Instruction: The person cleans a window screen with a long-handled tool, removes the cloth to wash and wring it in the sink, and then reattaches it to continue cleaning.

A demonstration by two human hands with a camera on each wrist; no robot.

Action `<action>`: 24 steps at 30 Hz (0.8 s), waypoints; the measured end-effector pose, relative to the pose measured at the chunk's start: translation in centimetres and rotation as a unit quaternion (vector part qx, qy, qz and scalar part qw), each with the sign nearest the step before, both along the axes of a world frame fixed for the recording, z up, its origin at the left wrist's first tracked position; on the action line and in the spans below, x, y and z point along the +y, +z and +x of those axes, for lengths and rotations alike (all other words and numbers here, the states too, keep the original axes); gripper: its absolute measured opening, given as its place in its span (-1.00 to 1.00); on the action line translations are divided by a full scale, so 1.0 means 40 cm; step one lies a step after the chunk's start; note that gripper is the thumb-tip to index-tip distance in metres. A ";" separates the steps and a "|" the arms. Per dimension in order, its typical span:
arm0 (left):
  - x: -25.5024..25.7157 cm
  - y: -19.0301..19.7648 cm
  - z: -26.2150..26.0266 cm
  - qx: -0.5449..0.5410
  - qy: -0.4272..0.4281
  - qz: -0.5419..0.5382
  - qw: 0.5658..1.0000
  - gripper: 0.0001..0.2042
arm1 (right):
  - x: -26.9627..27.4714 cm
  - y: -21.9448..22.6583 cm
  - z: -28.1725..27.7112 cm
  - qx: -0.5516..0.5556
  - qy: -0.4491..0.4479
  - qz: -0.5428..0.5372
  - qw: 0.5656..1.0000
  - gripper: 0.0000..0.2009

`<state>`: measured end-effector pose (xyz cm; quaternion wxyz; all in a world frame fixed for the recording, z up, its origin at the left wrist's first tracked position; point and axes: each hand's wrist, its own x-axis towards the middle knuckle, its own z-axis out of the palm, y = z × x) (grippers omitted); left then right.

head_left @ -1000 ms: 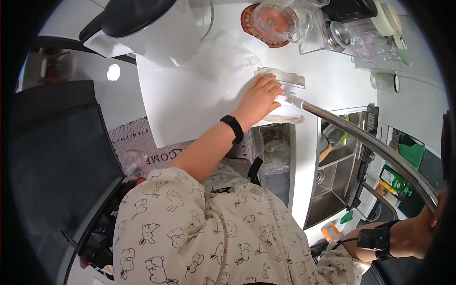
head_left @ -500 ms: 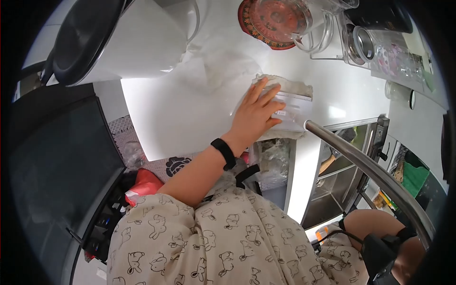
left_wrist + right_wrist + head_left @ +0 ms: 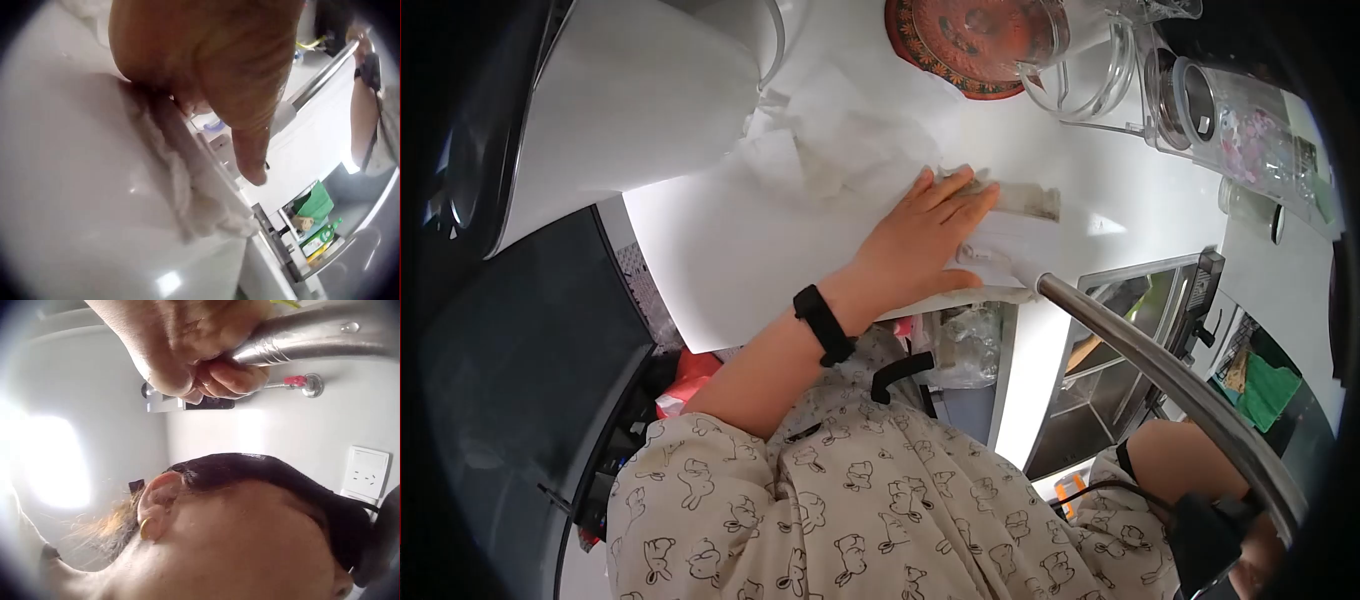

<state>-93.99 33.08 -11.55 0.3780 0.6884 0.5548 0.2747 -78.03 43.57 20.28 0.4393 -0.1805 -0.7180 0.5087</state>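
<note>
A flat mop lies head-down on the white countertop (image 3: 720, 250). Its white plate (image 3: 1025, 240) is wrapped in a greyish cloth (image 3: 1032, 200) that shows along both long edges. My left hand (image 3: 915, 240) rests on the mop head with fingers extended toward the far cloth edge and the thumb apart near the closer edge. From the plate's right end, a shiny metal pole (image 3: 1165, 370) runs down to the right. In the right wrist view, my right hand (image 3: 194, 337) grips this pole, fingers curled round it.
Crumpled white tissue (image 3: 840, 150) and a big white kettle (image 3: 650, 100) stand left of the mop. At the back are a red patterned mat (image 3: 960, 50), a glass jug (image 3: 1090, 75) and a clear container (image 3: 1250, 120). A steel sink (image 3: 1080, 430) lies right of the pole.
My left hand has slid leftward along the mop head, its fingers reaching the far cloth edge. The head view has come closer to the counter. My right hand sits lower in view, still on the pole.
</note>
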 end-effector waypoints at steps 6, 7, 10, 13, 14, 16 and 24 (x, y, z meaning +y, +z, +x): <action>0.001 -0.002 -0.009 0.058 -0.031 0.024 0.998 0.05 | -0.002 -0.003 -0.001 0.012 0.014 0.005 1.000 -0.70; -0.001 -0.003 -0.009 0.063 -0.031 0.024 0.997 0.05 | -0.004 -0.003 0.001 0.014 0.016 0.004 1.000 -0.70; 0.000 -0.004 -0.009 0.078 -0.045 0.052 0.995 0.03 | -0.043 0.013 0.019 0.027 0.020 0.019 0.999 -0.70; -0.004 -0.009 -0.003 0.037 -0.021 0.077 0.996 -0.04 | -0.096 0.049 0.037 0.041 0.022 0.035 0.998 -0.70; -0.001 -0.005 -0.005 0.032 0.003 0.070 0.997 -0.10 | -0.116 0.064 0.047 0.043 0.015 0.048 0.998 -0.70; -0.010 0.025 0.008 0.008 0.130 0.129 0.983 -0.44 | -0.155 0.078 0.080 0.010 -0.039 0.128 0.991 -0.70; -0.265 0.303 0.257 -0.351 -0.071 -0.104 0.928 -0.76 | -0.525 0.251 0.243 0.201 -0.588 0.365 0.693 -0.71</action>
